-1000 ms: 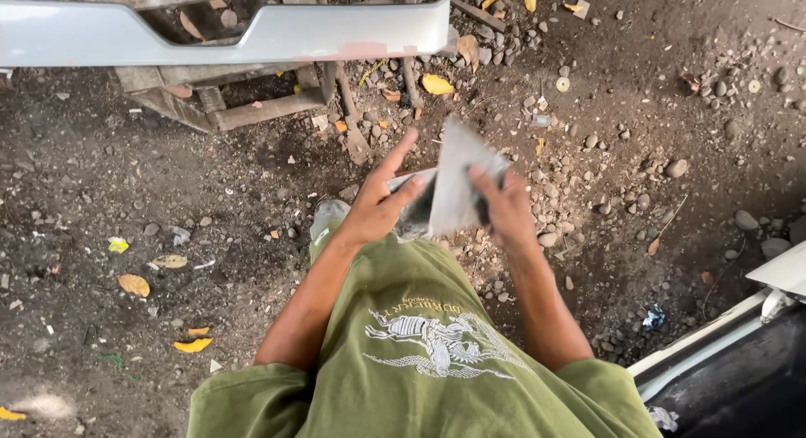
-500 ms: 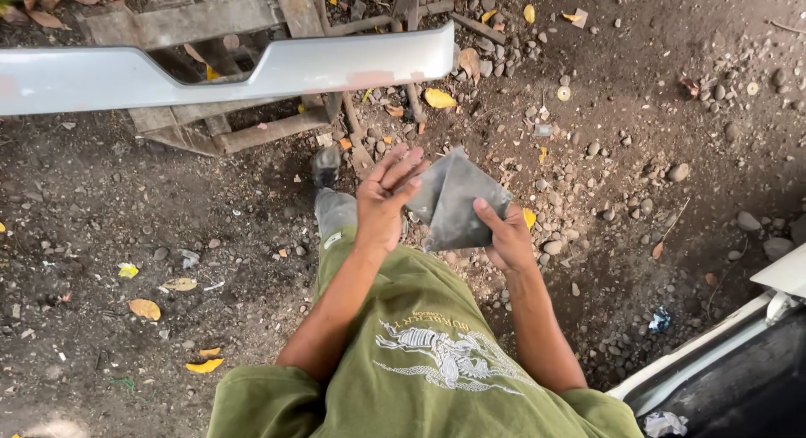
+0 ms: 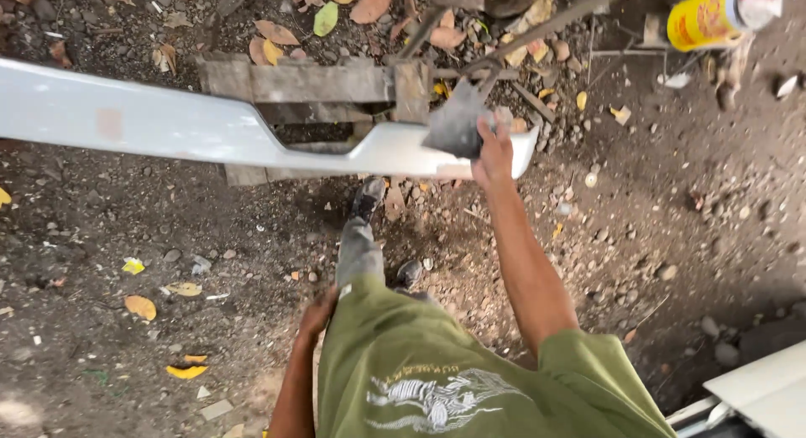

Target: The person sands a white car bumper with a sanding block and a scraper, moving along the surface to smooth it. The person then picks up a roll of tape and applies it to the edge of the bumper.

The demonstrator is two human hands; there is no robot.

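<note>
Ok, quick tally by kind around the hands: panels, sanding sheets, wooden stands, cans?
White panel, long: 1
Grey sheet in right hand: 1
Wooden stand: 1
Yellow can: 1
Total: 4

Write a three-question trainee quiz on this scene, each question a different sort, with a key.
1. True or false: the right hand presses a grey sheet onto the white panel.
2. Where is the left hand? A on the panel; B by the person's thigh; C on the yellow can.
3. Fill in: the panel rests on a wooden ___.

Key: 1 true; 2 B; 3 frame.
</note>
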